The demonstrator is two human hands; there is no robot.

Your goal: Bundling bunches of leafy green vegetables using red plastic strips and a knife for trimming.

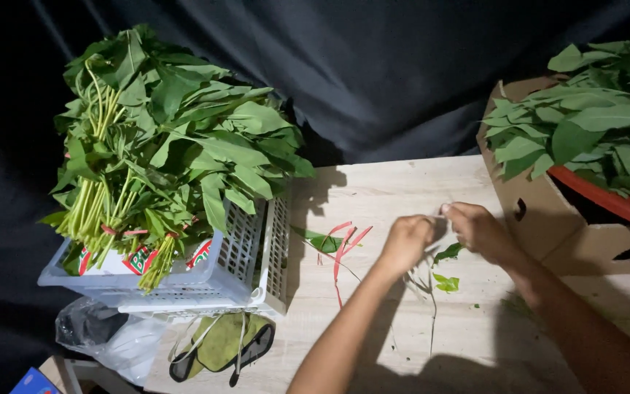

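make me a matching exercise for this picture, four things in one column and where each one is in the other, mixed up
Things:
1. white plastic slatted basket
2. brown cardboard box
3. loose red rubber bands
4. green and black sandal

Places:
A. right edge of the pale wooden table, holding leafy greens
B. flat on the table, left of the left hand
C. low down, below the basket
D. left end of the table, piled with bundled leafy greens

Pairs: 1-D, 2-A, 3-B, 4-C
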